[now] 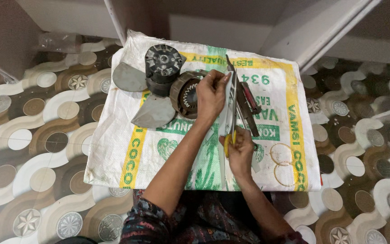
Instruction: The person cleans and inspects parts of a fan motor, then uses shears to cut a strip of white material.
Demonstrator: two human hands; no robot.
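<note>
Fan parts and hand tools laid out on a woven sack [127, 153]

Right hand [239, 151]: fingers curled shut round yellow-handled scissors [232, 113], near sack's middle, blades pointing to its far edge. Left hand [210, 96]: fingertips pinching a white strip [225, 121] beside the blades. Ring-shaped motor housing [183, 96] touching left hand; dark motor [162, 68] with grey blades [152, 113] beyond, toward sack's far-left corner. Red-handled tool [249, 101] just right of scissors.

Scissor handles [228, 141] mostly hidden in right hand [240, 151]; motor ring [187, 96] partly behind left hand [211, 97].
</note>
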